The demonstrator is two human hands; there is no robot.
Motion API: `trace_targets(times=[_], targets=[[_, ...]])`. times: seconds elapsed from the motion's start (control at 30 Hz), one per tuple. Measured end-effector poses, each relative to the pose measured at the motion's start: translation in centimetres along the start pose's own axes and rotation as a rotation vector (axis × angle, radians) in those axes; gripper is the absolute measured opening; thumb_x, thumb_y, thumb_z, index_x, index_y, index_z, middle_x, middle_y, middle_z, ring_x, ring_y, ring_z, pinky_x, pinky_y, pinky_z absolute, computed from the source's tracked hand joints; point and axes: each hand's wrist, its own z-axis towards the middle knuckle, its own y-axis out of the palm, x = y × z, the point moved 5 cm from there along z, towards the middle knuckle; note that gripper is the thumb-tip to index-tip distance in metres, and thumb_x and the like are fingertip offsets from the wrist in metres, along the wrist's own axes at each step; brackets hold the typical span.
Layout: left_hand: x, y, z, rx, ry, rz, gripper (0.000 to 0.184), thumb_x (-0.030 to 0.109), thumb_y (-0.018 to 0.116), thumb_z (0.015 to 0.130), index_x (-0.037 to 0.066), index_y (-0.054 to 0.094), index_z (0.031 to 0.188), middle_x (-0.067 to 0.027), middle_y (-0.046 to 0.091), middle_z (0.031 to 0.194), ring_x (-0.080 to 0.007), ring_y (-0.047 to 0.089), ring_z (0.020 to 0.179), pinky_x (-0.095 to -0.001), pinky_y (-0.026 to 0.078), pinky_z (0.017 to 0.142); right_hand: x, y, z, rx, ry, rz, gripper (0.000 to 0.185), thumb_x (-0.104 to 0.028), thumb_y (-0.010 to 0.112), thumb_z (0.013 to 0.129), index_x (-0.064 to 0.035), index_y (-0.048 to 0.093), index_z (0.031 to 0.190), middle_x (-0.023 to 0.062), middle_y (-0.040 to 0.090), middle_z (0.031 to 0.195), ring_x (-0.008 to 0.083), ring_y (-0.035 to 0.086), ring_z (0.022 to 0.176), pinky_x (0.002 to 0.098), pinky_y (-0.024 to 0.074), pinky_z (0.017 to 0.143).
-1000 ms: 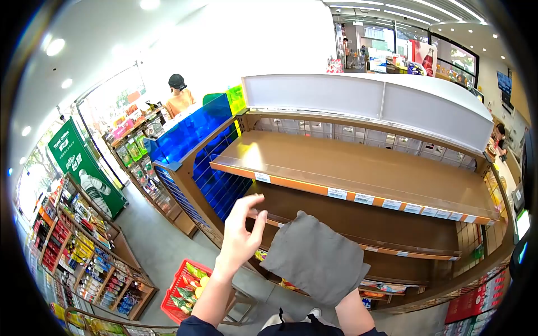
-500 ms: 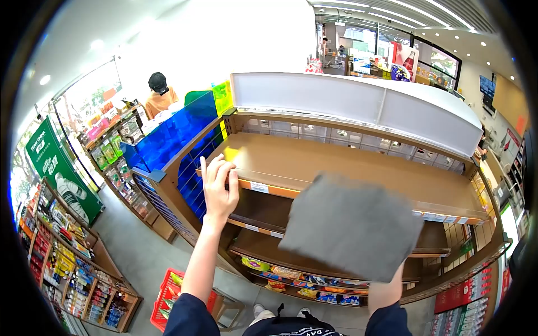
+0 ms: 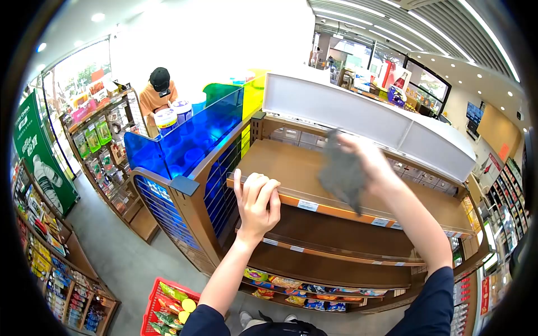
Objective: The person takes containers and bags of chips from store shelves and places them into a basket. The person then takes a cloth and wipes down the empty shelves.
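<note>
My left hand point(image 3: 258, 207) is at the left end of the top shelf's front edge, fingers curled over the orange label strip point(image 3: 288, 200). Above the brown top shelf point(image 3: 280, 162), my right hand point(image 3: 364, 159) grips a grey cloth point(image 3: 341, 171) that hangs down from it. Hand and cloth are both blurred by motion. Whether the cloth touches the shelf I cannot tell.
Blue translucent panels point(image 3: 190, 140) stand left of the shelf. A person in a black cap point(image 3: 159, 92) is behind them. A red basket point(image 3: 154, 305) with packets sits on the lower left. Snack bags point(image 3: 291, 281) fill the lower shelves. A white header panel point(image 3: 342, 106) runs behind.
My right hand has carried the cloth up and back over the top shelf, where the cloth now hangs bunched. My left hand rests at the shelf edge. The view has shifted.
</note>
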Motion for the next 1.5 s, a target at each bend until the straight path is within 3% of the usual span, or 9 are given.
trace_targets(times=[0.1, 0.2, 0.37, 0.5, 0.77, 0.9, 1.1, 1.23, 1.5], targets=[[0.0, 0.4, -0.4, 0.025, -0.004, -0.025, 0.016, 0.002, 0.059, 0.081, 0.006, 0.064, 0.095, -0.0075, 0.058, 0.095, -0.0283, 0.056, 0.102, -0.0536, 0.021, 0.114, 1.7, 4.7, 2.9, -0.340, -0.115, -0.594, 0.047, -0.023, 0.054, 0.093, -0.0030, 0.051, 0.136, 0.0159, 0.059, 0.131, 0.0232, 0.054, 0.123, 0.0329, 0.0396, 0.105], [-0.3, 0.4, -0.2, 0.040, -0.004, -0.043, 0.016, 0.003, 0.059, 0.080, 0.007, 0.064, 0.095, -0.0071, 0.058, 0.096, -0.0280, 0.056, 0.102, -0.0543, 0.020, 0.114, 0.5, 6.3, 1.7, -0.480, -0.422, -0.793, 0.044, -0.020, 0.055, 0.092, 0.0000, 0.053, 0.131, 0.0208, 0.058, 0.130, 0.0330, 0.052, 0.126, 0.0393, 0.0395, 0.107], [-0.6, 0.4, -0.5, 0.047, -0.009, -0.077, 0.018, 0.003, 0.061, 0.079, 0.008, 0.064, 0.096, -0.0063, 0.057, 0.097, -0.0271, 0.057, 0.101, -0.0541, 0.021, 0.113, 2.6, 4.3, 0.6, -0.734, -0.439, -0.887, 0.044, -0.030, 0.050, 0.099, -0.0054, 0.052, 0.135, 0.0197, 0.048, 0.142, 0.0327, 0.035, 0.139, 0.0419, 0.0286, 0.115], [-0.8, 0.8, -0.7, 0.096, -0.014, -0.113, 0.018, 0.008, 0.061, 0.077, 0.008, 0.064, 0.095, -0.0058, 0.057, 0.096, -0.0268, 0.057, 0.101, -0.0547, 0.020, 0.114, 3.8, 4.7, 0.5, -0.816, -0.304, -0.890, 0.051, -0.036, 0.032, 0.104, -0.0121, 0.031, 0.150, 0.0160, 0.021, 0.158, 0.0288, 0.011, 0.148, 0.0410, 0.0064, 0.121], [-1.1, 1.2, -0.5, 0.124, -0.046, -0.133, 0.023, 0.019, 0.054, 0.080, 0.006, 0.065, 0.096, -0.0073, 0.060, 0.099, -0.0260, 0.059, 0.101, -0.0517, 0.021, 0.113, 5.3, 7.1, 5.0, -0.978, -0.420, -0.875, 0.060, -0.044, 0.025, 0.104, -0.0145, 0.014, 0.155, 0.0144, 0.007, 0.161, 0.0289, -0.001, 0.149, 0.0453, -0.0011, 0.120], [-1.1, 1.3, -0.4, 0.152, -0.080, -0.165, 0.023, 0.023, 0.052, 0.081, 0.007, 0.065, 0.093, -0.0061, 0.060, 0.093, -0.0251, 0.058, 0.097, -0.0502, 0.021, 0.112, 6.9, 8.5, 9.0, -0.942, -0.664, -0.957, 0.064, -0.045, 0.025, 0.104, -0.0106, 0.010, 0.155, 0.0125, 0.008, 0.161, 0.0291, 0.002, 0.149, 0.0467, 0.0030, 0.119], [-1.0, 1.3, -0.8, 0.149, -0.080, -0.162, 0.018, 0.021, 0.052, 0.082, 0.009, 0.062, 0.090, -0.0046, 0.058, 0.091, -0.0240, 0.057, 0.097, -0.0494, 0.019, 0.113, 6.0, 12.5, 10.9, -0.616, -0.379, -1.169, 0.068, -0.052, 0.023, 0.101, -0.0099, 0.015, 0.154, 0.0174, 0.013, 0.159, 0.0321, 0.007, 0.148, 0.0511, 0.0078, 0.119], [-1.0, 1.3, -0.9, 0.149, -0.061, -0.143, 0.018, 0.020, 0.051, 0.083, 0.009, 0.062, 0.093, -0.0046, 0.059, 0.095, -0.0235, 0.056, 0.101, -0.0494, 0.018, 0.113, 5.2, 12.1, 7.5, -0.723, -0.499, -1.241, 0.071, -0.052, 0.028, 0.101, -0.0097, 0.009, 0.154, 0.0190, 0.009, 0.160, 0.0317, 0.004, 0.148, 0.0521, 0.0055, 0.119], [-1.0, 1.6, -1.0, 0.174, -0.076, -0.165, 0.029, 0.031, 0.042, 0.089, 0.010, 0.062, 0.091, -0.0054, 0.059, 0.094, -0.0241, 0.057, 0.102, -0.0500, 0.018, 0.113, 4.9, 11.3, 6.9, -0.733, -0.461, -1.270, 0.077, -0.056, 0.030, 0.099, -0.0066, 0.008, 0.154, 0.0212, 0.008, 0.159, 0.0330, 0.004, 0.148, 0.0521, 0.0067, 0.119]])
